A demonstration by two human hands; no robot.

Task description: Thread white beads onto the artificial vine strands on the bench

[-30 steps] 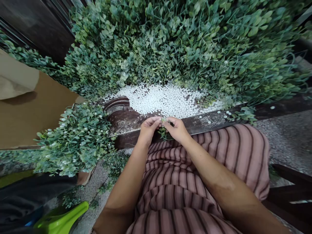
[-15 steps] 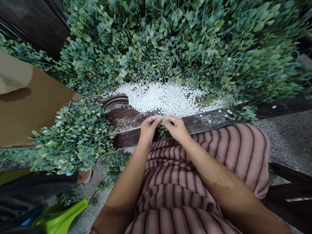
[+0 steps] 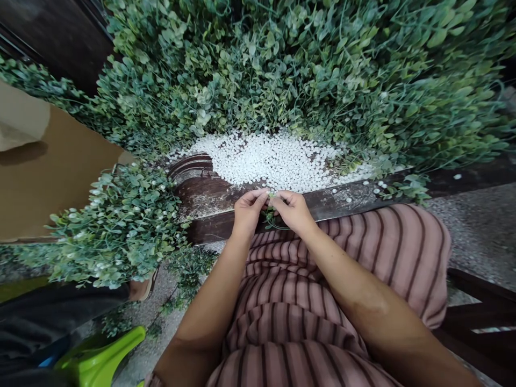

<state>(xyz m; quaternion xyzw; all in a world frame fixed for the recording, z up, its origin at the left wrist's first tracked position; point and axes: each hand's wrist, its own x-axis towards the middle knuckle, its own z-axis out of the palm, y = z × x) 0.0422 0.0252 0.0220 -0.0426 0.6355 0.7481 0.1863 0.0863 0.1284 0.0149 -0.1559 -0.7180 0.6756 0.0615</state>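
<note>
Both hands meet at the near edge of a dark wooden board (image 3: 201,204), fingertips nearly touching. My left hand (image 3: 247,212) is closed in a pinch, with a tiny white bead (image 3: 267,193) showing at its fingertips. My right hand (image 3: 295,212) pinches the tip of an artificial leafy sprig (image 3: 269,216), whose leaves and curved stem hang below between the hands. Fingers partly hide both the bead and the sprig's tip. Just beyond lies a spread heap of white beads (image 3: 270,161).
A bank of artificial greenery (image 3: 282,70) fills the far side. White-tipped sprigs (image 3: 121,226) are piled at left beside a cardboard box (image 3: 72,166). Several loose beads dot the board's right part. A bright green plastic object (image 3: 108,357) and another person's dark-clothed leg (image 3: 60,317) are at lower left.
Both hands stay at nearly the same spot, still pinching. The fingertips and the sprig between them have shifted very slightly; the whole view has moved a little.
</note>
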